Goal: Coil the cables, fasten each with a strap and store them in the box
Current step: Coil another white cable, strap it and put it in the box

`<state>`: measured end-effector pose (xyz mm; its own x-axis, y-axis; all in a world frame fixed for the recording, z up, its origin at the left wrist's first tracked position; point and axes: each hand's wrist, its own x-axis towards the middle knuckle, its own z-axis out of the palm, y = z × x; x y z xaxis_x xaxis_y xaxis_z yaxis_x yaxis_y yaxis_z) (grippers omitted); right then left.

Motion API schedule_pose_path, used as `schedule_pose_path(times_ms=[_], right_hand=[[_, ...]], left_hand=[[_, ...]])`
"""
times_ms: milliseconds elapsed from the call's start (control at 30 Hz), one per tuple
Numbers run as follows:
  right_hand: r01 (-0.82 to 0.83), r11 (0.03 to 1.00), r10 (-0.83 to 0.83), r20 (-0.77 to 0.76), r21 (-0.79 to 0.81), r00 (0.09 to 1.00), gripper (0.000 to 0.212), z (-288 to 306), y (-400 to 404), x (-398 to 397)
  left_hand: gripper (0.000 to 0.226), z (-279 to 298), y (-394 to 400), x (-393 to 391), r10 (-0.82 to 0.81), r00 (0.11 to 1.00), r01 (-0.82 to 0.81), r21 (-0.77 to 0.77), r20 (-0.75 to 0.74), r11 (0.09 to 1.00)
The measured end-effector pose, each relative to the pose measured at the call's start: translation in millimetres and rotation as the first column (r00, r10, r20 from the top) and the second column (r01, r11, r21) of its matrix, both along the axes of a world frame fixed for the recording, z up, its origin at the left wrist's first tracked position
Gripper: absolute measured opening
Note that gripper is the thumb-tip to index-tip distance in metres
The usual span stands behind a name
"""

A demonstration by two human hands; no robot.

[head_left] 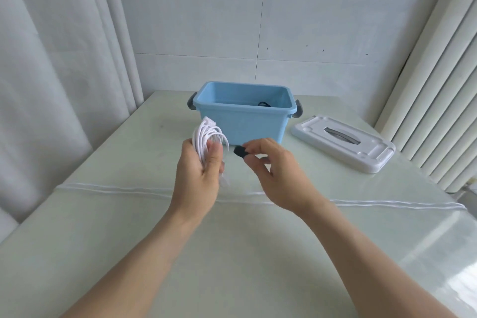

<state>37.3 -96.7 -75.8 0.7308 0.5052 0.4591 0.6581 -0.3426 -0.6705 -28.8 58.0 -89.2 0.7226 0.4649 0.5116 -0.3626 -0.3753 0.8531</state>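
Left hand: the left hand (200,170) is gripping a bundle of coiled white cable (209,134), thumb pressing across the strands; the loops are fanning out above the fist toward 12 o'clock, while the lower part of the bundle is lying hidden behind the palm and fingers.
Right hand: the right hand (273,170) is pinching a small black strap (240,150) between thumb and forefinger, just beside the coil at its 3 o'clock; only the strap's dark end is showing, the rest is sitting covered by the fingertips, so its length is hard to make out.
Gap between hands: strap and cable are sitting close together, and whether they are touching cannot be told.
Box: a light blue rectangular plastic box (241,121) with grey side latches is standing open on the surface at 12 o'clock from the hands; its lower front edge is partly blocked by the coil and the right hand.
Inside the box: a dark looped item (263,104) is peeking over the near wall, mostly concealed, so what it is stays unclear.
Lid: a white plastic lid (343,143) with a grey recessed handle is lying flat at 3 o'clock of the box, apart from it.
Surface: the pale green glossy surface (129,227) is carrying a clear cover sheet with a ridged fold crossing behind the wrists.
Arms: both forearms are running off the bottom edge.
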Motion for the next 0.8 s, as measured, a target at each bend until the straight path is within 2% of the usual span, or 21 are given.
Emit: schedule_pose_path(times_ms=[100, 200, 300, 367, 433, 533, 667, 800], right_hand=[[-0.163, 0.98, 0.184, -0.202, 0.117, 0.962, 0.012, 0, 0, -16], [-0.238, 0.927, 0.333, -0.343, 0.29, 0.878, 0.024, -3, -4, -15], [-0.248, 0.863, 0.461, -0.488, 0.44, 0.741, 0.032, 1, -8, -13], [-0.215, 0.838, 0.508, -0.575, 0.501, 0.641, 0.036, 5, -10, -12], [-0.154, 0.832, 0.511, -0.627, 0.534, 0.587, 0.04, 10, -10, -12], [-0.105, 0.838, 0.498, -0.672, 0.535, 0.548, 0.039, 15, -10, -14], [-0.136, 0.856, 0.471, -0.645, 0.498, 0.602, 0.033, 14, -10, -19], [-0.094, 0.778, 0.541, -0.585, 0.622, 0.604, 0.021, 15, -9, -21]], left_hand=[[0.042, -1, 2, -1, -0.101, 0.991, 0.106, 0.051, -0.085, 0.993], [0.04, -5, 4, -3, -0.181, 0.974, 0.195, 0.097, -0.134, 0.976], [0.036, -2, 2, -5, -0.221, 0.965, 0.235, 0.09, -0.143, 0.968], [0.041, 0, 3, -5, -0.249, 0.959, 0.26, 0.064, -0.136, 0.964], [0.05, -1, 3, -5, -0.295, 0.947, 0.301, 0.034, -0.124, 0.953], [0.055, -2, 0, -6, -0.341, 0.933, 0.342, -0.008, -0.115, 0.94], [0.051, -1, -8, -7, -0.401, 0.913, 0.398, -0.054, -0.077, 0.916], [0.036, 4, -11, -9, -0.38, 0.923, 0.376, -0.074, -0.057, 0.924]])
